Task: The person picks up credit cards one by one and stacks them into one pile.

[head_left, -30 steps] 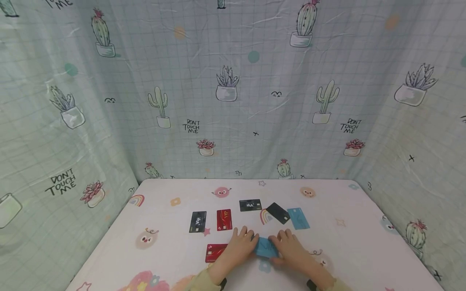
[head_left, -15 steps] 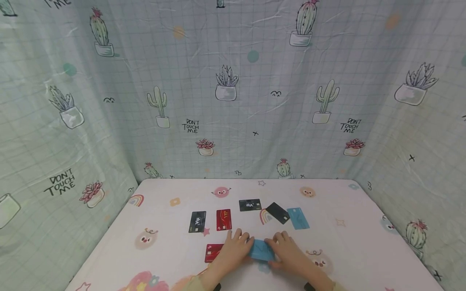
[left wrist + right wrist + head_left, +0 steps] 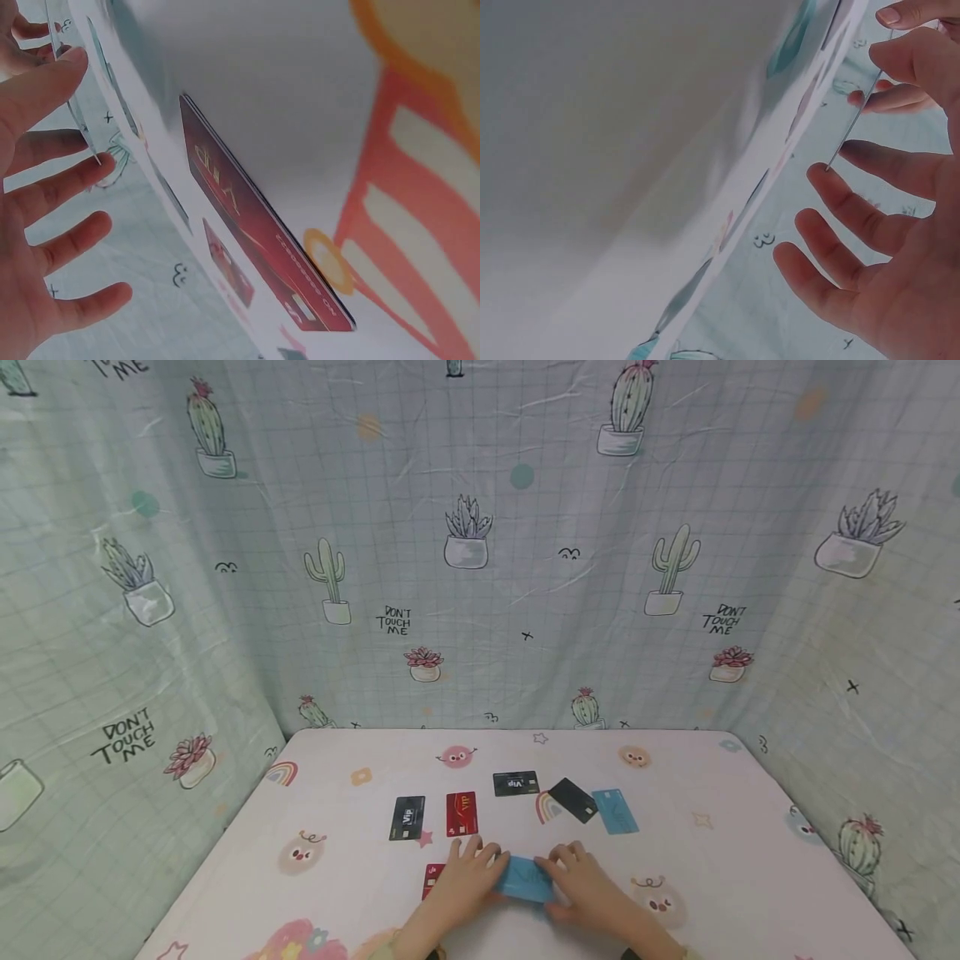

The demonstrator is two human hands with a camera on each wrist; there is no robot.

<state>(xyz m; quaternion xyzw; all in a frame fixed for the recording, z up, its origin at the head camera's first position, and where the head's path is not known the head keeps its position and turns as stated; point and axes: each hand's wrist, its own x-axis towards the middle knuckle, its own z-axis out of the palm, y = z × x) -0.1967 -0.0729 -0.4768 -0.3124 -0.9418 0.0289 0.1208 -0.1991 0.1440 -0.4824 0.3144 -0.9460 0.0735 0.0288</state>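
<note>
L hand [image 3: 471, 878] & R hand [image 3: 591, 892] pinch blue card [image 3: 525, 880] by its left & right sides, prob so it's steady.

There were three black cards [image 3: 407, 817], two blue cards [image 3: 615, 812] and, one being partly covered, apparently two red cards [image 3: 461, 813].

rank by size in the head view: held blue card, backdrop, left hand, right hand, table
Largest to smallest:
backdrop
table
left hand and right hand, too alike to rank
blue card
</note>
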